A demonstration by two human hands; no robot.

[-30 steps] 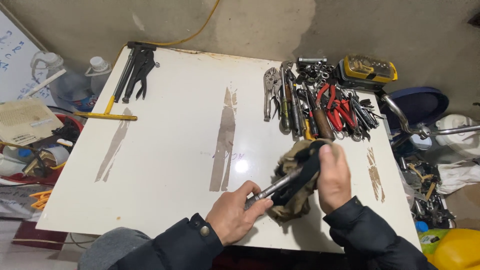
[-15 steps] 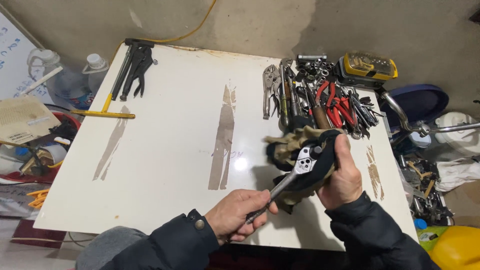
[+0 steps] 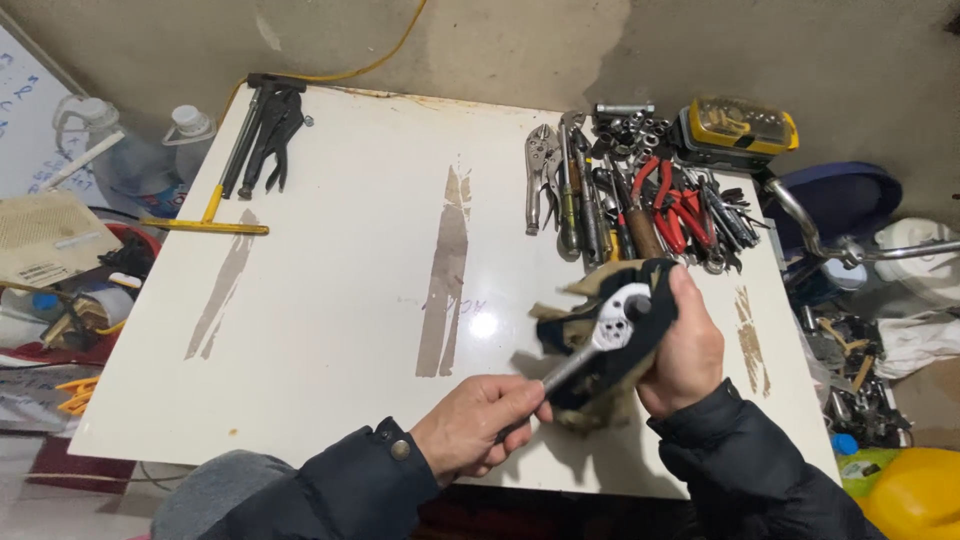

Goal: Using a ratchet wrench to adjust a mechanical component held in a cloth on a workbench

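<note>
Ratchet now tilted up, left hand gripping its handle, right hand clutching one rag

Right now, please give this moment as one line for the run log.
left hand: grips ratchet wrench handle | right hand: holds rag around wrench head | table: tool pile at far right

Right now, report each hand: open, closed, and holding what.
Left hand: closed around the handle of the ratchet wrench.
Right hand: closed on the dark rag, pressing it around the wrench head.
</note>
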